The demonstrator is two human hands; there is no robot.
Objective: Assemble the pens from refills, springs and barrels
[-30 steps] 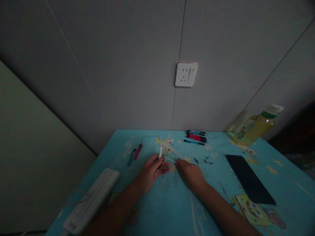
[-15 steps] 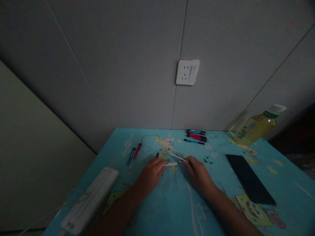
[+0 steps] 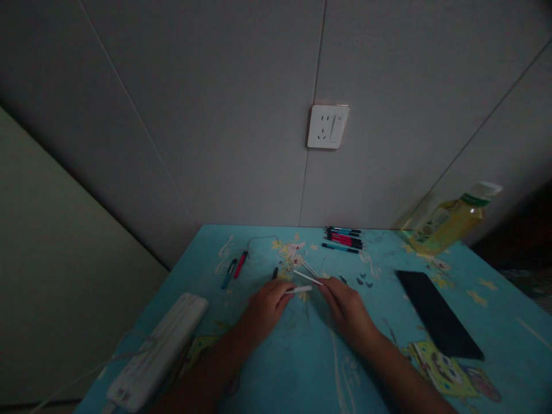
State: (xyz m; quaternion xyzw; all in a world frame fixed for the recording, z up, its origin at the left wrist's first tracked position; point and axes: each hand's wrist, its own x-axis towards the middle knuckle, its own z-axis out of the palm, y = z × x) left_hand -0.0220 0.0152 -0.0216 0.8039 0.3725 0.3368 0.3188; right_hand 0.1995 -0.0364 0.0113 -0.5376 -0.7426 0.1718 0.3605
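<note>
My left hand [image 3: 271, 300] is closed in a pinch around a short white tube [image 3: 299, 289], which points to the right. Across from it, my right hand [image 3: 345, 302] pinches a thin white stick [image 3: 307, 278] that slants up and to the left. The two pieces are close but look apart. Just beyond my right fingers, more thin white sticks [image 3: 309, 267] lie on the table. A small black piece [image 3: 275, 273] lies behind my left fingers. Several small dark clips [image 3: 363, 281] are scattered right of my right hand.
On the blue patterned table [image 3: 284, 368] are a blue pen part [image 3: 229, 274], a red pen part [image 3: 241, 264] and several pens [image 3: 344, 238] at the back. A power strip [image 3: 157, 351] is at left, a black flat slab [image 3: 439, 315] and a yellow bottle [image 3: 451, 221] at right.
My right hand has shifted slightly, and its thin stick now stands apart from the other white sticks. Another dark clip shows beside my right hand. My left hand keeps its tube.
</note>
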